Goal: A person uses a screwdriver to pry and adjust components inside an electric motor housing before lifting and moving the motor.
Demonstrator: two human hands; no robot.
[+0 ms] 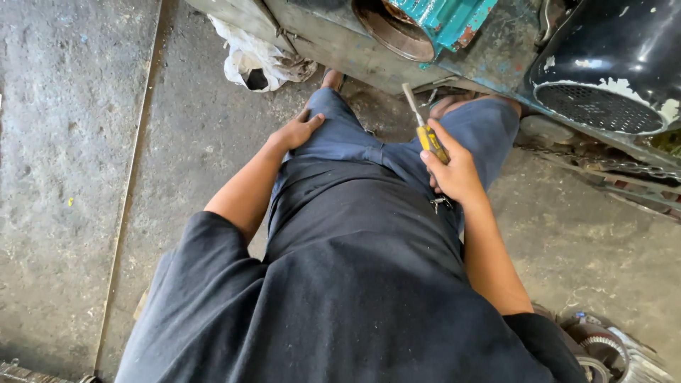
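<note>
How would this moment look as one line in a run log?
right hand: grips screwdriver, yellow handle | left hand: flat on left thigh | ahead: teal machine part

The screwdriver [428, 131] has a glossy yellow plastic handle and a dull metal shaft. The concrete floor [71, 142] looks rough and matt. At far right, the black housing [617, 50] shines, its paint chipped. The dark shirt [355, 284] is matt cloth.

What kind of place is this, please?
Probably a repair workshop: a worn teal machine part and a black motor housing sit ahead, gears lie on the concrete floor, and the right hand holds a screwdriver.
</note>
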